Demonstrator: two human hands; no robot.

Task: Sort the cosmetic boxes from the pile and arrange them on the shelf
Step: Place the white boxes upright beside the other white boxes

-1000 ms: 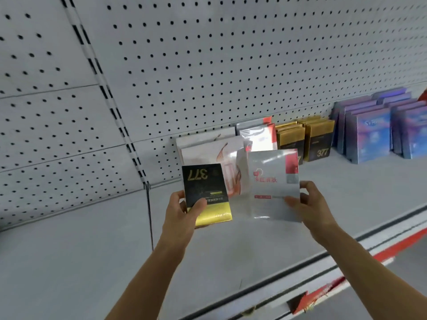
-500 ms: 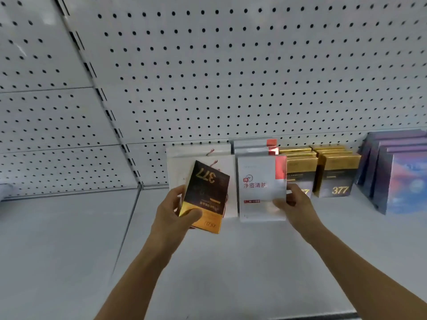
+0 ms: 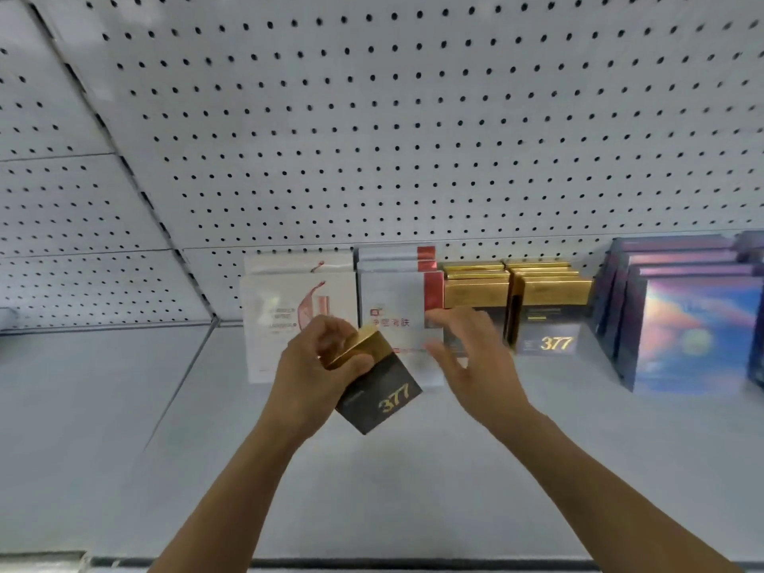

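Observation:
My left hand grips a black-and-gold box marked 377, tilted with its gold end up, above the grey shelf. My right hand hovers with spread fingers just right of it, holding nothing, blurred by motion. Behind the hands a silver box with a red corner stands upright at the front of its row. To its left stands a row of white boxes with a pink swirl. To its right stand two rows of black-and-gold 377 boxes.
Purple iridescent boxes stand in rows at the far right of the shelf. A white pegboard wall backs the shelf. The shelf's left section carries only a small grey object at its left edge. The front lip runs along the bottom.
My right hand has let go of the silver box, which now stands in its row, and has drawn back open. My left hand has turned the 377 box gold end up.

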